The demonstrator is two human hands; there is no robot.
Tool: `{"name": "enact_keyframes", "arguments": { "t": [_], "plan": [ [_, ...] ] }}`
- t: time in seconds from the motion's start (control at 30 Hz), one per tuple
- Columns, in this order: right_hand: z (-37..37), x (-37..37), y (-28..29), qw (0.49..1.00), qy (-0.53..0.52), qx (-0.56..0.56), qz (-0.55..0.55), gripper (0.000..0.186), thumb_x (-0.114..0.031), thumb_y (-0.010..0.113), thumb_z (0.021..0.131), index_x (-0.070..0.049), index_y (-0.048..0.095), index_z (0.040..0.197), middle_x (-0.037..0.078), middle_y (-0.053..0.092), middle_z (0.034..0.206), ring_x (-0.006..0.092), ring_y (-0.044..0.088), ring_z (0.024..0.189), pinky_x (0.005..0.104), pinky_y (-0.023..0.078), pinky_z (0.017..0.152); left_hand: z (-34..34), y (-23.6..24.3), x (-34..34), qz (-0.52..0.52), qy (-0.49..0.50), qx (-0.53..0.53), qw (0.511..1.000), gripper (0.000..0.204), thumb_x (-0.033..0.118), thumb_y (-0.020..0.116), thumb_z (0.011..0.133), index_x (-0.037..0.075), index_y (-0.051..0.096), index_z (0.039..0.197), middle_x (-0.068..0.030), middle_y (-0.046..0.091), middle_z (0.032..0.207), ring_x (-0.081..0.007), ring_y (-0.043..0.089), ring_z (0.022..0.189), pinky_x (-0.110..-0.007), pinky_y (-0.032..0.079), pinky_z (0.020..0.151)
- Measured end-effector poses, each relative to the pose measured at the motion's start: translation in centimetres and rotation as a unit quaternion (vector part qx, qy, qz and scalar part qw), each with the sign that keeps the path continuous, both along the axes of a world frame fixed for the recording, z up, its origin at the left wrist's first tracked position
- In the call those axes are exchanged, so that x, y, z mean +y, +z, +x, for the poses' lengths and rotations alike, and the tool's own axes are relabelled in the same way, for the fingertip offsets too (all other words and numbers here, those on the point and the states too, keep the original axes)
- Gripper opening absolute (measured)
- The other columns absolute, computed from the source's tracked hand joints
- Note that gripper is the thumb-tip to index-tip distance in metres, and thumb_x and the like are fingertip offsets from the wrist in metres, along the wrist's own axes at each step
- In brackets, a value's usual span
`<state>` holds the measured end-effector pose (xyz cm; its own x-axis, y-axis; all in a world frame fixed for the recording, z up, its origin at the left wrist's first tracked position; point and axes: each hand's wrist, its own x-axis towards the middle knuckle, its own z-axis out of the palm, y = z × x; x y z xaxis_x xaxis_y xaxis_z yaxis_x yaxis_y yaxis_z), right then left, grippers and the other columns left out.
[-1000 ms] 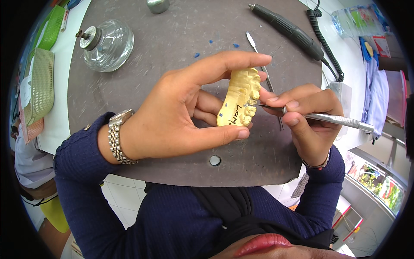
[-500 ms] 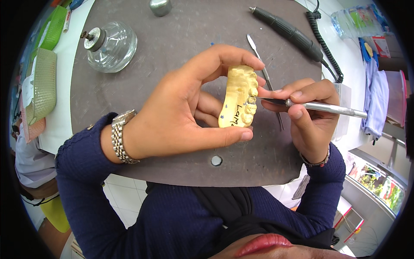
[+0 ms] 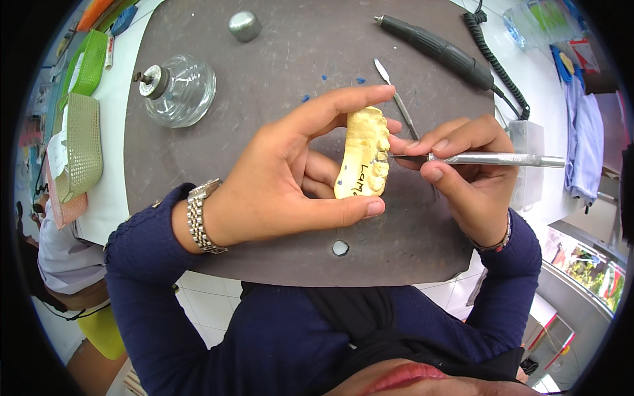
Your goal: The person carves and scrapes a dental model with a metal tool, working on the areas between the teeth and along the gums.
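Between the thumb and fingers of my left hand (image 3: 284,165) is a yellow dental cast (image 3: 360,155), held upright with its row of teeth facing right. Dark handwriting and small blue marks show on its side. My right hand (image 3: 472,162) grips a craft knife (image 3: 502,159) with a silver handle, pinched near the blade. The blade's tip meets the cast, or comes very close, at a tooth about halfway along the row. A fingertip of my right hand lies near the teeth just above the blade.
On the grey-brown mat (image 3: 264,261) stand a glass spirit burner (image 3: 181,90) and a metal cap (image 3: 244,26). A metal spatula (image 3: 396,99) lies behind the cast, among blue crumbs (image 3: 360,80). Far right is a black handpiece (image 3: 436,49) with a coiled cord; baskets (image 3: 82,148) stand left.
The head view has shifted, so the table things appear farther right and lower at left. My left index finger sits a little higher off the cast's top end. Both holds continue.
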<state>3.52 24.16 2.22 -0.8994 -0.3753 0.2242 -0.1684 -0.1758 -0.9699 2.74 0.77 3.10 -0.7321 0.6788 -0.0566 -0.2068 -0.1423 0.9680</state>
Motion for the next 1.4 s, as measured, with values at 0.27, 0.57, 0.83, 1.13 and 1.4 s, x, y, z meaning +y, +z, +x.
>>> {"name": "enact_keyframes", "arguments": {
  "t": [0.27, 0.57, 0.83, 1.13, 1.4],
  "plan": [
    [-0.2, 0.2, 0.3, 0.998, 0.020, 0.038, 0.043, 0.017, 0.006, 0.061, 0.087, -0.001, 0.050, 0.096, 0.018, 0.063, 0.097, 0.0291, 0.067, 0.097, 0.0416, 0.055, 0.090, 0.0, -0.2, 0.1, -0.017, 0.004, 0.044, 0.999, 0.085, -0.010, 0.063, 0.080, 0.002, 0.015, 0.150, -0.0240, 0.041, 0.140, -0.0248, 0.061, 0.111, -0.029, 0.054, 0.092],
    [-0.1, 0.1, 1.0, 0.999, 0.022, -0.015, 0.037, 0.015, 0.004, 0.063, 0.087, -0.002, 0.052, 0.095, 0.017, 0.065, 0.097, 0.0277, 0.068, 0.098, 0.0368, 0.057, 0.087, 0.0, -0.2, 0.1, -0.045, 0.007, 0.088, 0.995, 0.087, -0.011, 0.066, 0.078, 0.001, 0.017, 0.149, -0.0244, 0.043, 0.138, -0.0238, 0.058, 0.115, -0.032, 0.054, 0.094],
    [-0.4, 0.4, 0.4, 0.998, 0.031, 0.036, 0.041, 0.015, 0.004, 0.063, 0.087, -0.002, 0.052, 0.094, 0.017, 0.065, 0.096, 0.0278, 0.068, 0.097, 0.0362, 0.058, 0.086, -0.1, -0.2, 0.1, -0.049, 0.005, 0.099, 0.994, 0.087, -0.011, 0.066, 0.078, 0.000, 0.017, 0.149, -0.0254, 0.044, 0.137, -0.0248, 0.059, 0.114, -0.033, 0.055, 0.093],
    [-0.4, 0.1, 0.9, 0.999, 0.025, -0.011, 0.028, 0.015, 0.003, 0.063, 0.087, -0.002, 0.051, 0.095, 0.017, 0.065, 0.096, 0.0278, 0.068, 0.098, 0.0359, 0.059, 0.085, 0.0, -0.3, 0.2, -0.040, 0.011, 0.087, 0.995, 0.087, -0.011, 0.066, 0.078, 0.000, 0.017, 0.149, -0.0259, 0.043, 0.137, -0.0251, 0.060, 0.113, -0.033, 0.054, 0.093],
    [-0.6, 0.4, 0.4, 0.998, 0.039, 0.035, 0.042, 0.015, 0.002, 0.062, 0.088, -0.002, 0.051, 0.095, 0.017, 0.064, 0.097, 0.0274, 0.067, 0.098, 0.0354, 0.060, 0.084, -0.1, -0.3, 0.0, -0.052, 0.003, 0.109, 0.993, 0.088, -0.011, 0.067, 0.077, 0.000, 0.017, 0.149, -0.0257, 0.044, 0.138, -0.0239, 0.061, 0.112, -0.031, 0.054, 0.093]
  ]
}}
